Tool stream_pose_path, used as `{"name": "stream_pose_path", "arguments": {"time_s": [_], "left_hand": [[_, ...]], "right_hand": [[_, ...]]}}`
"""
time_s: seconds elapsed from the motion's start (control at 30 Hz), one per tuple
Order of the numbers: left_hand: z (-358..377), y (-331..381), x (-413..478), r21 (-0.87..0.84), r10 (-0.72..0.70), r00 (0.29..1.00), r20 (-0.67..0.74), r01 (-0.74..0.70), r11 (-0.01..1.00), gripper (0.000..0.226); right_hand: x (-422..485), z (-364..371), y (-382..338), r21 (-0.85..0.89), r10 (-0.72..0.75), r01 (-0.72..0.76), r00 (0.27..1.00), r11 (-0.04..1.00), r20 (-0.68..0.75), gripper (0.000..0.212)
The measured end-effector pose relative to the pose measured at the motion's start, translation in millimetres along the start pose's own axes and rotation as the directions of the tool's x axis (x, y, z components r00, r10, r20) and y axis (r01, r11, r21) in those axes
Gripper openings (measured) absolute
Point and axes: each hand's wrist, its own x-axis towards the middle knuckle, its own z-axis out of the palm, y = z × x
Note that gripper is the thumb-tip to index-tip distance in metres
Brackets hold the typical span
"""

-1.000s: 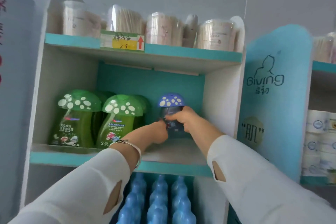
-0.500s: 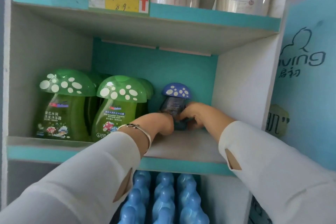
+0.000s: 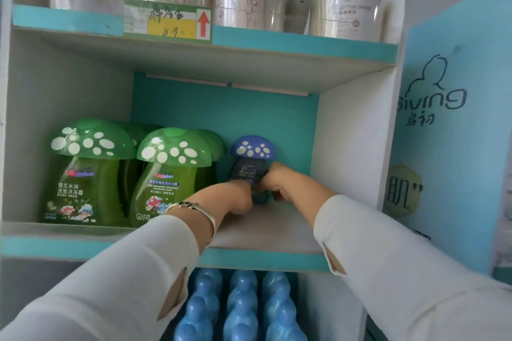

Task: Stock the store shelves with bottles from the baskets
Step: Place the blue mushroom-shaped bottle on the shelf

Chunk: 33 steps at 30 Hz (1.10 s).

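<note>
Nearest, below both hands, a row of pale blue bottles (image 3: pixel 243 302) is seen on the level under the shelf (image 3: pixel 266 238). A bracelet (image 3: pixel 194 206) is worn at the left wrist.

The step in hand is judged to be the setting down of one bottle at the back of the shelf. The mushroom bottle (image 3: pixel 250 171), with its blue spotted cap, is held upright between the two hands, and its base is hidden by them, so it cannot be told whether it is resting on the shelf. The right hand (image 3: pixel 277 183) is curled closed round the bottle's lower right side. The left hand (image 3: pixel 239 198) is pressed against the lower left side; its fingers are hidden behind its own back, so how far it is closed cannot be told.

Just left of the left hand, green bottles (image 3: pixel 166 177) are stood in rows, near the blue one. To the right of the right hand, bare shelf is left up to the side wall (image 3: pixel 349 141). Just beyond the hands, the bottle is backed by the teal panel (image 3: pixel 221 113).

For the next move, the bottle is to be seated flat and square, label forward, and both hands are to be drawn straight back so that the green caps are not knocked. The baskets are not in view.
</note>
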Motion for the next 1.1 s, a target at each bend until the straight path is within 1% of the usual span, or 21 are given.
{"name": "stream_pose_path", "arguments": {"time_s": [0.03, 0.13, 0.17, 0.2, 0.23, 0.27, 0.3, 0.4, 0.47, 0.6, 0.67, 0.77, 0.87, 1.0, 1.1], "left_hand": [[0, -1, -1, -0.048, -0.014, 0.999, -0.036, 0.012, 0.999, 0.037], [-8, -3, -13, -0.102, 0.004, 0.993, -0.121, -0.016, 0.995, 0.031], [-12, -1, -20, -0.124, 0.018, 0.987, -0.158, -0.038, 0.992, 0.029], [-16, 3, -27, -0.137, 0.031, 0.983, -0.183, -0.057, 0.989, 0.027], [-20, 7, -37, -0.150, 0.035, 0.980, -0.197, -0.066, 0.987, 0.026], [-22, 11, -45, -0.166, 0.033, 0.975, -0.219, -0.071, 0.984, 0.024], [-25, 15, -52, -0.163, 0.037, 0.973, -0.230, -0.076, 0.984, 0.024], [-27, 28, -78, -0.136, 0.051, 0.963, -0.264, -0.090, 0.987, 0.029], [-30, 38, -100, -0.147, 0.036, 0.957, -0.287, -0.081, 0.986, 0.034], [-28, 61, -145, -0.118, 0.060, 0.923, -0.380, -0.113, 0.986, 0.030], [-20, 80, -168, -0.122, 0.089, 0.915, -0.394, -0.148, 0.981, 0.030], [0, 117, -196, -0.148, 0.166, 0.911, -0.377, -0.236, 0.960, 0.028], [33, 159, -218, -0.200, 0.237, 0.916, -0.324, -0.311, 0.929, 0.027], [97, 211, -242, -0.219, 0.354, 0.920, -0.166, -0.385, 0.897, 0.028], [138, 247, -257, -0.204, 0.438, 0.897, -0.064, -0.441, 0.874, 0.029]], "right_hand": [[-1, 0, 3, -0.027, 0.002, -0.003, 1.000, 1.000, -0.031, 0.035], [-17, -3, 1, -0.085, -0.034, 0.021, 0.988, 0.996, -0.151, 0.031], [-28, -7, 0, -0.076, -0.035, 0.023, 0.988, 0.997, -0.150, 0.025], [-39, -12, -1, -0.081, -0.046, 0.034, 0.988, 0.996, -0.144, 0.015], [-49, -16, -1, -0.080, -0.070, 0.059, 0.986, 0.995, -0.149, 0.012], [-60, -21, -1, -0.080, -0.089, 0.078, 0.987, 0.994, -0.136, 0.019], [-74, -27, -1, -0.085, -0.112, 0.101, 0.984, 0.991, -0.139, 0.021], [-112, -40, 2, -0.051, -0.183, 0.176, 0.963, 0.983, -0.196, 0.018], [-140, -49, 6, -0.043, -0.206, 0.202, 0.948, 0.979, -0.243, 0.020], [-195, -63, 26, -0.049, -0.229, 0.224, 0.927, 0.973, -0.298, 0.021], [-221, -67, 44, -0.042, -0.225, 0.223, 0.922, 0.974, -0.316, 0.020], [-259, -67, 85, -0.029, -0.174, 0.174, 0.936, 0.984, -0.305, 0.019], [-294, -59, 138, -0.006, -0.082, 0.083, 0.959, 0.996, -0.271, 0.016], [-338, -38, 224, -0.004, 0.080, -0.082, 0.979, 0.997, -0.190, 0.021], [-367, -24, 282, -0.012, 0.172, -0.176, 0.972, 0.984, -0.158, 0.024]]}}
